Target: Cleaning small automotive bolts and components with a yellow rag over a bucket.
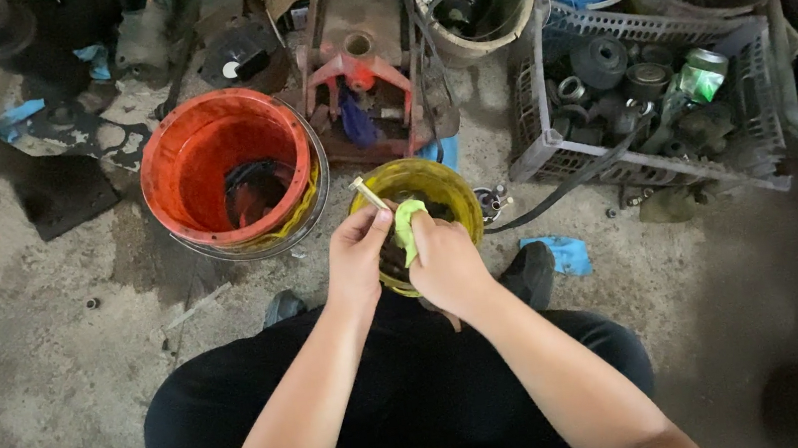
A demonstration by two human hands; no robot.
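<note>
Over the yellow bowl [435, 190], the left hand [358, 259] pinches a small pale rod [369, 193] while the right hand [446, 267] grips a green cloth [408, 228]. Orange bucket [223, 169] almost touches the bowl rim at 10 o'clock; grey crate [645, 96] stands apart at 2 o'clock. Bare concrete floor [23, 347] lies open at 8 o'clock.

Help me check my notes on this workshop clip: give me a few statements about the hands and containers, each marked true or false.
1. The left hand holds a thin pale rod over the yellow bucket. True.
2. The right hand grips a blue rag. False: the green cloth in it is light green.
3. The red bucket stands to the left of the yellow one. True.
4. The grey plastic crate is empty. False: it holds dark metal parts and a green can.
5. Both hands rest on the floor. False: they are raised over the yellow bucket.
</note>
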